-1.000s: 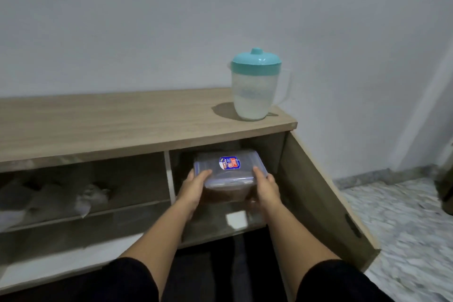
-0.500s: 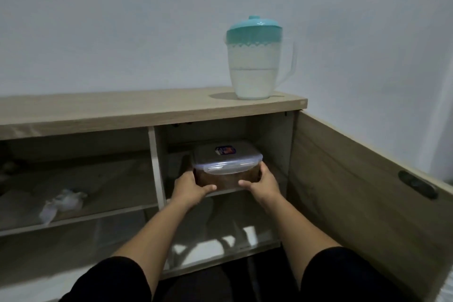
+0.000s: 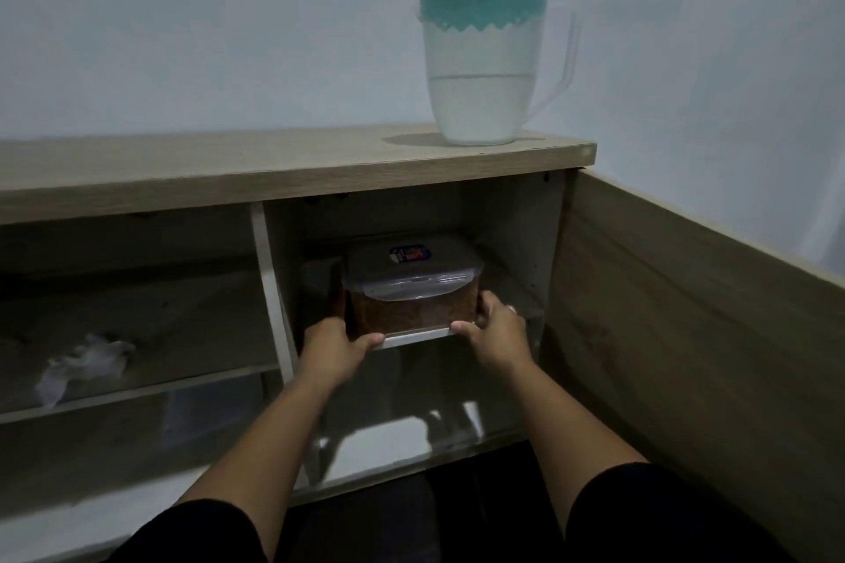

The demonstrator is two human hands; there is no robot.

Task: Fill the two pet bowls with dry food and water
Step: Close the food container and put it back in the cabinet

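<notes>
**anon1:** So what are the hands doing?

**anon2:** Left hand (image 3: 337, 345) is curled around the bottom left corner of the food box (image 3: 414, 288), thumb lying along the front edge of the shelf (image 3: 414, 337) under it. Half closed I'd say, wrapped on the box rather than clenched. Right hand (image 3: 496, 331) mirrors it on the right corner, fingers up the side wall, thumb under the front. Both have hold of it.

**anon1:** Where's the box sitting?

**anon2:** On the upper shelf in the right-hand bay of the cabinet (image 3: 292, 171), near the front edge. Can't tell if it's resting fully on the board or lifted a hair. Its door (image 3: 695, 325) hangs open off to the right.

**anon1:** What's in stuff?

**anon2:** Going left to right: the left bay has a crumpled clear bag (image 3: 84, 368) on its shelf, contents too dim to make out. The box is clear, clip lid on with a blue sticker, and roughly half full of brown dry food. Up on top of the cabinet, at the right end, a jug (image 3: 482, 73) with a teal lid stands upright, water about halfway up.
</notes>
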